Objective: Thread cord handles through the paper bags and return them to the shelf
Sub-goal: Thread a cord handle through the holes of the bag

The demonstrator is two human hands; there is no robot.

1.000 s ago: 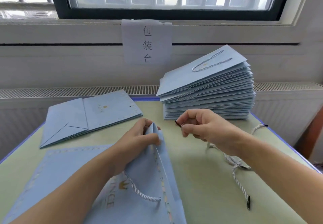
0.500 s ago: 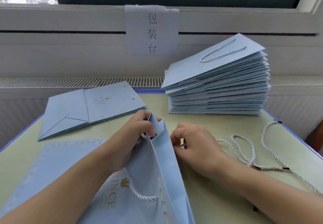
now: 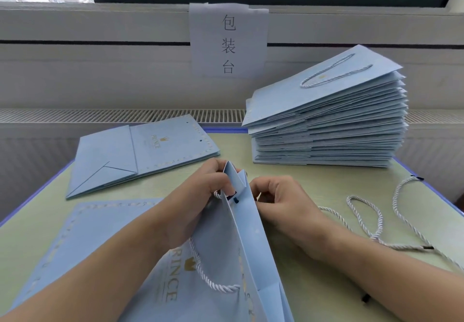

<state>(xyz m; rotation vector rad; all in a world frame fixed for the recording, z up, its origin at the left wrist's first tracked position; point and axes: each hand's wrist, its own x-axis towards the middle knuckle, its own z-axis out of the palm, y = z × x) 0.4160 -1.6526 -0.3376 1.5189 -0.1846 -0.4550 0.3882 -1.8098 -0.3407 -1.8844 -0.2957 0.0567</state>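
Two hands work a pale-blue paper bag [image 3: 251, 246] printed "PRINCE": left hand [image 3: 200, 196] pinches its rim, right hand [image 3: 281, 203] curled against it, grip unclear.

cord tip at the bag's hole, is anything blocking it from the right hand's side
Nothing visible blocks it. The right hand pinches at the outer face of the held bag, and the dark cord tip already shows on the inner side, beside the left hand gripping the rim.
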